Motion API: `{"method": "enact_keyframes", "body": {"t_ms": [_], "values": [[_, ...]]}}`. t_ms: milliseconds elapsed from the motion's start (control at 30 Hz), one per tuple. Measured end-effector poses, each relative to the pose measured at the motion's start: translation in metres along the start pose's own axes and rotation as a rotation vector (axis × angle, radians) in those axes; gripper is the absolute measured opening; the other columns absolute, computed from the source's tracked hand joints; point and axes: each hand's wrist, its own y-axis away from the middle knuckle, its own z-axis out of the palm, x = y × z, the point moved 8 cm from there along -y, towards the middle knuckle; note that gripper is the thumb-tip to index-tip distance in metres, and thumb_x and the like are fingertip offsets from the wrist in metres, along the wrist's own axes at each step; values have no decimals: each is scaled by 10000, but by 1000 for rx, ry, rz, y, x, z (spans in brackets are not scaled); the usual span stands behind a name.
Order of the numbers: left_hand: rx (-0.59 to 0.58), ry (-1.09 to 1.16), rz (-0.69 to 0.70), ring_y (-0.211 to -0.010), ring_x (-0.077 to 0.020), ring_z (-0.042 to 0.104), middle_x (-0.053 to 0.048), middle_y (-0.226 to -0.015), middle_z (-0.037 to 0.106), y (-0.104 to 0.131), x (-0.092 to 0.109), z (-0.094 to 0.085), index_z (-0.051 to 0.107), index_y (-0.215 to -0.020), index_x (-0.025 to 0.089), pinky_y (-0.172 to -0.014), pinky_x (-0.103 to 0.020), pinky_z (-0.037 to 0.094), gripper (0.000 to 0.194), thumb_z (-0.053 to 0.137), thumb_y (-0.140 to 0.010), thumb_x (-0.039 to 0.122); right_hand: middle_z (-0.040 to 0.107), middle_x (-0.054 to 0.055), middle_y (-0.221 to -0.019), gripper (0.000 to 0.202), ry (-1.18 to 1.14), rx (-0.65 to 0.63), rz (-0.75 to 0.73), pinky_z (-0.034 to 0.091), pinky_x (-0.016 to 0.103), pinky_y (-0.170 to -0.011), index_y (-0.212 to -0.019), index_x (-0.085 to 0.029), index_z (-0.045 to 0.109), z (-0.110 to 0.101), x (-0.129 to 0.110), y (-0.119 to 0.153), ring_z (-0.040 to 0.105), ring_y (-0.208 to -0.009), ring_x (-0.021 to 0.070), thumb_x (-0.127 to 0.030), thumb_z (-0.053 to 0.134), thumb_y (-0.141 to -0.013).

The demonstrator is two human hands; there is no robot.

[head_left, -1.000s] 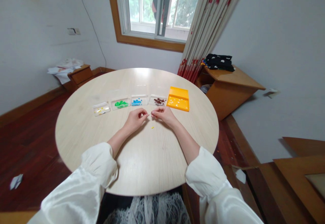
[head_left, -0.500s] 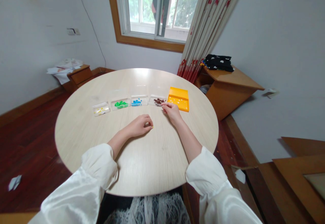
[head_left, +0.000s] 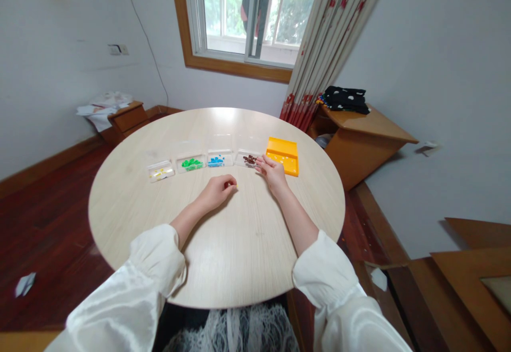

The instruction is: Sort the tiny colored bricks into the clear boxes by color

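My left hand [head_left: 219, 191] is closed in a pinch over the middle of the round table [head_left: 223, 245], with a tiny yellow piece [head_left: 237, 186] at its fingertips. My right hand [head_left: 272, 175] hovers at the right edge of the clear box with dark brown pieces [head_left: 249, 160], fingers bent; what they hold, if anything, is too small to see. Just behind it lies an open yellow case [head_left: 282, 148] with small white pieces. Leftward stand clear boxes of blue pieces [head_left: 216, 161], green pieces [head_left: 193, 164] and yellow pieces [head_left: 161, 173].
Past the table's right side is a wooden cabinet [head_left: 359, 141] with folded black cloth [head_left: 346, 99] on top. A small wooden stand [head_left: 128, 117] with papers is at the far left. A curtain [head_left: 323, 38] hangs beside the window.
My left hand has moved slightly forward and left, its fingers still pinched. My right hand has shifted a little, and its fingers are spread somewhat more. The boxes have stayed in place.
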Motion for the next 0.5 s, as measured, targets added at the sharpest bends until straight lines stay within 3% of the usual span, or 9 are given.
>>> {"method": "enact_keyframes", "body": {"t_ms": [200,400,500], "values": [[166,71,-55,-583,-110,470,1,-642,603,-3,-5,-19,627,-712,158,-586,-241,389,86,581,-706,230,679,89,-1041,359,-16,5,-6,553,267,-788,-1094,-125,602,-4,3,-4,659,-902,119,-80,594,-739],[215,130,-76,-622,-127,522,-44,-761,684,-5,-12,-22,677,-811,153,-614,-262,422,165,590,-700,239,685,80,-1010,367,42,-6,-44,564,257,-749,-1091,-145,618,-4,3,-5,660,-902,132,-131,638,-725],[297,71,-90,-670,-145,550,-58,-804,695,-6,-19,-40,691,-814,160,-651,-278,434,185,548,-740,252,688,66,-998,376,42,-6,-44,567,259,-747,-1104,-155,617,-3,5,-4,660,-883,126,-124,627,-730]]}}
